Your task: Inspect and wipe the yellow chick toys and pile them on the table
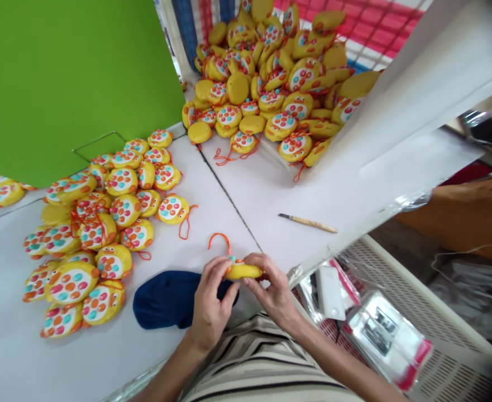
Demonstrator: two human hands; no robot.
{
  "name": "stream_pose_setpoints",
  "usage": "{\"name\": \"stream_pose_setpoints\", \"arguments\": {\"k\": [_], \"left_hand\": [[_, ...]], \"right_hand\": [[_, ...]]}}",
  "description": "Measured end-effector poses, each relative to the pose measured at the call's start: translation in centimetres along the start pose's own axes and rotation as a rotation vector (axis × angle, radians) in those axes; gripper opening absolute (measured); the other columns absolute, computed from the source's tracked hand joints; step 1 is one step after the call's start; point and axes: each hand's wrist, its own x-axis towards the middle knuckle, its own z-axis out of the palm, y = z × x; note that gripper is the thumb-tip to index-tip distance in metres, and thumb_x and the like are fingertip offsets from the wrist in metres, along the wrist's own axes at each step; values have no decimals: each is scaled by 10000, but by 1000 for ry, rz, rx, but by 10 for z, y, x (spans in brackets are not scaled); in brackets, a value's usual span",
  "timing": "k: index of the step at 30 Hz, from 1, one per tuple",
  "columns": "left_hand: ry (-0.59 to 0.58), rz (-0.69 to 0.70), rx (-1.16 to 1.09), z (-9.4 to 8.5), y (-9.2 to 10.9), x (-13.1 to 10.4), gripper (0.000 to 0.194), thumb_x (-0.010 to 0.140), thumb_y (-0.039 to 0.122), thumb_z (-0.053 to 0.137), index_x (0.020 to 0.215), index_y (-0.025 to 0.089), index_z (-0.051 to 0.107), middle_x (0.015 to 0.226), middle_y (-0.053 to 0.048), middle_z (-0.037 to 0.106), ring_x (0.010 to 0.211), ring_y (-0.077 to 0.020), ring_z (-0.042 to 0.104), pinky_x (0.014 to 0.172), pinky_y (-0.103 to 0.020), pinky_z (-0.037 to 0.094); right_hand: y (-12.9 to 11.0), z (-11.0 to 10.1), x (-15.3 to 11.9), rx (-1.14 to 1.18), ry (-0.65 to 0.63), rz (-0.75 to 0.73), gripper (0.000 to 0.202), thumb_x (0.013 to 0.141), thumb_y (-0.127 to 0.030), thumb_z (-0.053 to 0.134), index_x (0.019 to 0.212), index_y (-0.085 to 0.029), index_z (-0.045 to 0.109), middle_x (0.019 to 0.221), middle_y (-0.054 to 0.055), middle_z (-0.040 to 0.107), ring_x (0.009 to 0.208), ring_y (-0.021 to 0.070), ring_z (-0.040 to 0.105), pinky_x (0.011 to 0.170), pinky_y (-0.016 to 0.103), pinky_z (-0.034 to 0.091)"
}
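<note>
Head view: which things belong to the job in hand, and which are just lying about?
Likely in the job:
- yellow duck-like toy in both hands
- left toy pile
- right toy pile

Apparently lying about:
- dark blue cloth
- thin wooden-handled tool
- plastic-wrapped packets in the crate

On my left I have a bright green panel [70,78] standing up, a thin wire loop [93,140] at its lower edge. Ahead of me, red, white and blue striped sheeting [375,25] forms a backdrop, and a white panel [421,89] slants along my right. Lower down on that side sits a slotted cream plastic basket [455,318] — inside it, a flat white case [330,293] and clear plastic packets [382,329] edged in pinkish red. Beyond it lies brown-orange material [476,215] — crumpled, partly in shadow.
</note>
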Motion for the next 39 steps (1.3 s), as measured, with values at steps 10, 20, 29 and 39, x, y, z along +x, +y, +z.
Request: {"name": "stream_pose_setpoints", "arguments": {"k": [10,20,29,39], "left_hand": [[-226,-719,-1103,-18,10,22,455,789,392,639,1150,144,514,992,-101,633,774,-170,630,590,-241,535],[-99,-650,-1006,-19,-1,29,509,770,340,671,1219,214,468,1094,-86,613,794,-181,640,559,-232,534],[130,-628,-822,-30,-17,31,586,741,399,685,1257,236,459,1172,-88,591,964,-213,616,671,-229,536],[531,-578,-454,-82,-65,37,623,776,477,610,1315,244,404,1329,-117,462,1153,-263,517,787,-299,536]], "right_hand": [[-25,5,9,-175,-205,-430,254,805,-83,588,1015,-211,524,1111,65,553,1145,189,455,996,376,420],[-4,5,6,216,3,283,282,856,-344,556,1102,-205,549,1097,80,574,1028,179,548,802,287,523],[9,13,10,199,-104,418,371,851,-488,512,1047,-178,569,1044,90,612,934,186,579,746,280,488],[24,15,14,128,-220,439,360,843,-508,517,947,-174,603,881,71,629,779,167,565,647,256,454]]}}
